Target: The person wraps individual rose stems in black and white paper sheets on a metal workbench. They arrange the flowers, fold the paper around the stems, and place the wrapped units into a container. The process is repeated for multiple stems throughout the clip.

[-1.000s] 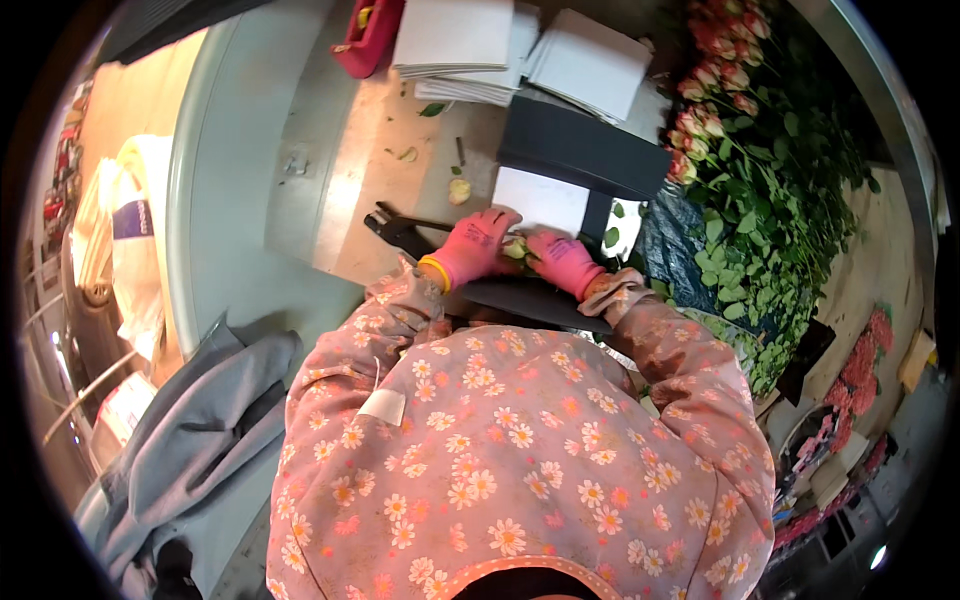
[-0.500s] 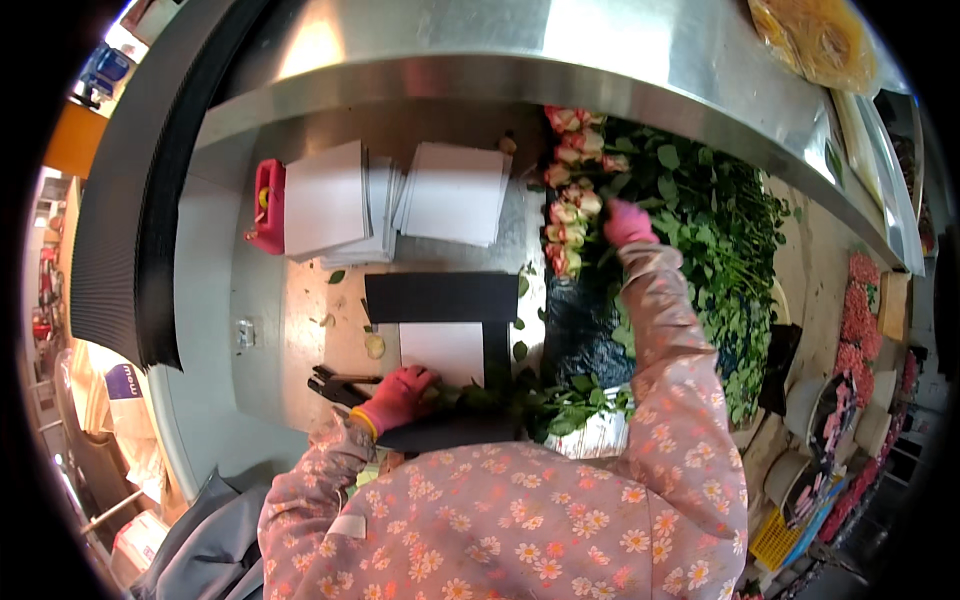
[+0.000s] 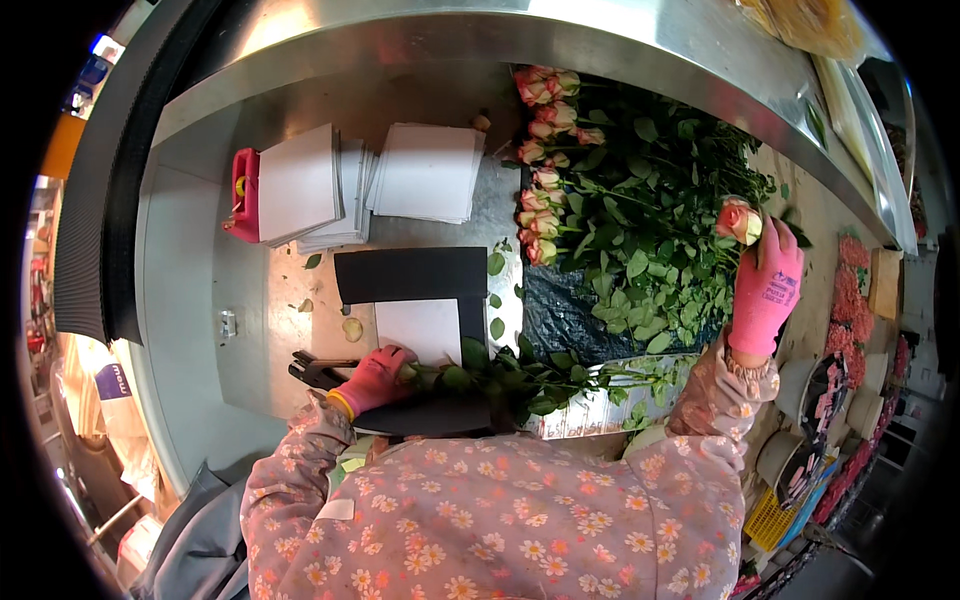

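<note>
My left hand, in a pink glove, is closed around leafy rose stems at the near edge of the worktop. The stems run to the right from it, and the glove hides their flower ends. Off to the right, my pink-gloved right hand grips a single pink-and-cream rose just below its bloom. A pile of roses lies across the worktop, with its blooms in a column on the left and its dense foliage to the right. A white sheet and a black panel lie beyond my left hand.
Stacks of white cards and a pink tape dispenser sit at the back left. A black-handled tool lies beside my left hand. A metal ledge runs along the back, and a grey wall bounds the left.
My right hand has moved right and nearer from the column of blooms, and a single rose now shows in it. My left hand keeps its hold on the stems. The view has shifted slightly.
</note>
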Available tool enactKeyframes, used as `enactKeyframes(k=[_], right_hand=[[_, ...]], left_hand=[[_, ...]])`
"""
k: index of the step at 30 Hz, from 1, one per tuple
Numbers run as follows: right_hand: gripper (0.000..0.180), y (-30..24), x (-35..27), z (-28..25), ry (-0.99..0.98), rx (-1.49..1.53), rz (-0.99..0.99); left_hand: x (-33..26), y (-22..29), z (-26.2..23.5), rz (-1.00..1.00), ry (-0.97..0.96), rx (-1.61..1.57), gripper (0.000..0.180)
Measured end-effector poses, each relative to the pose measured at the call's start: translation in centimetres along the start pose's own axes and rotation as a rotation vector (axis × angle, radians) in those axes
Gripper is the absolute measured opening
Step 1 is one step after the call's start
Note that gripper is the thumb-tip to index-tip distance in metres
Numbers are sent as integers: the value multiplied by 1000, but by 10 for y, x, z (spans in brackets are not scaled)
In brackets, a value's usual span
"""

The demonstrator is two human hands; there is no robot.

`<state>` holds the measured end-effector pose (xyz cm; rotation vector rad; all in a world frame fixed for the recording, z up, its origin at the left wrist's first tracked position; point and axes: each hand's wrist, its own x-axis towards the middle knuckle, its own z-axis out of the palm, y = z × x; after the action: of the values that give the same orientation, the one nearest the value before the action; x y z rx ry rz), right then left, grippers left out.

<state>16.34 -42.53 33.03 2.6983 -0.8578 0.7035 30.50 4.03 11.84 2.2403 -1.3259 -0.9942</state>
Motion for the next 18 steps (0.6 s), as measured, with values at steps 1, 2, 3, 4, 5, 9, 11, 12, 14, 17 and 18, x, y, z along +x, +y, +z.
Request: enactKeyframes(k=[1, 2, 3, 4, 5, 9, 11, 12, 14, 17, 18], right_hand=[[39, -9, -2, -2, -95, 118, 30], [40, -15, -3, -1, -191, 238, 57], [41, -16, -7, 17, -244, 387, -46], [38, -19, -7, 38, -302, 558, -54], [32, -22, -7, 59, -476, 562, 103], [24, -25, -15, 125, -493, 730, 110], [24, -21, -15, 126, -439, 930, 245], [24, -19, -17, 121, -414, 1020, 324], [25, -3, -23, 103, -200, 1122, 369], [28, 41, -40, 34, 112, 984, 458], [30, 67, -51, 15, 216, 1060, 495]], left_hand=[[1, 0, 0, 12, 0, 5, 50], [1, 0, -1, -6, -8, -5, 50], [1, 2, -4, -22, -12, -17, 49], [2, 4, -6, -36, -16, -27, 49], [2, 5, -8, -27, -14, -29, 49], [1, 5, -8, -6, 10, -25, 49], [-2, 3, -7, -19, 23, -24, 49], [-3, 5, -8, -35, 20, -29, 50], [-5, 8, -4, -55, 34, -44, 52], [-8, 7, 1, -51, 41, -57, 54], [-7, 8, 1, -51, 37, -53, 54]])
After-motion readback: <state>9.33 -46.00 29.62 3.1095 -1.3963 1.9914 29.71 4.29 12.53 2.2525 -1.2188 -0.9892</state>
